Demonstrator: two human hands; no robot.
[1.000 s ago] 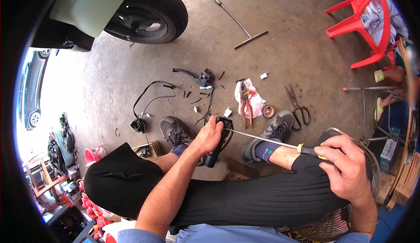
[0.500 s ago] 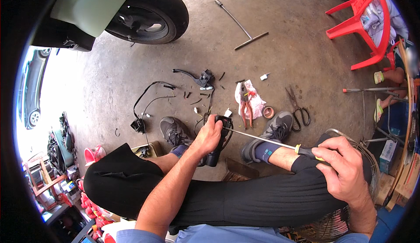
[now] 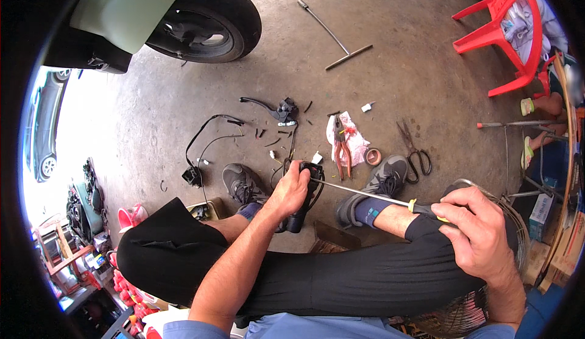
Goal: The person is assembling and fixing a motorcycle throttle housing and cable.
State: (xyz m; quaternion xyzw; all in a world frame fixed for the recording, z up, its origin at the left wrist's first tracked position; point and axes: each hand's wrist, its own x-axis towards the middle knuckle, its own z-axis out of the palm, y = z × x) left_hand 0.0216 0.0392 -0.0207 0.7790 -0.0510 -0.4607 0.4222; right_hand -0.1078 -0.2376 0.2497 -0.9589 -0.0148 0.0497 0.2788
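My left hand (image 3: 292,188) is closed round a black handlebar switch housing with a grip (image 3: 297,218), held between my knees. In my right hand (image 3: 477,232), over my right thigh, is the black and yellow handle of a long screwdriver (image 3: 372,194). Its shaft slants left, and its tip meets the housing beside my left fingers; the exact contact point is too small to make out. Just beyond, on the floor, lie a black brake lever assembly (image 3: 285,111), pliers (image 3: 342,147) on a stained white cloth (image 3: 359,146), a tape roll (image 3: 373,156) and scissors (image 3: 418,159).
A T-handle wrench (image 3: 332,34) lies farther out, near a vehicle's wheel (image 3: 244,22). Another black switch piece with cable (image 3: 192,175) rests at left. A red chair (image 3: 487,43) stands far right, with another person's feet (image 3: 529,150) below it. A wire fan guard (image 3: 518,229) sits by my right knee.
The screwdriver handle and my right hand have shifted very slightly; the screwdriver's yellow collar has moved a little left. My left hand and the housing stay in place.
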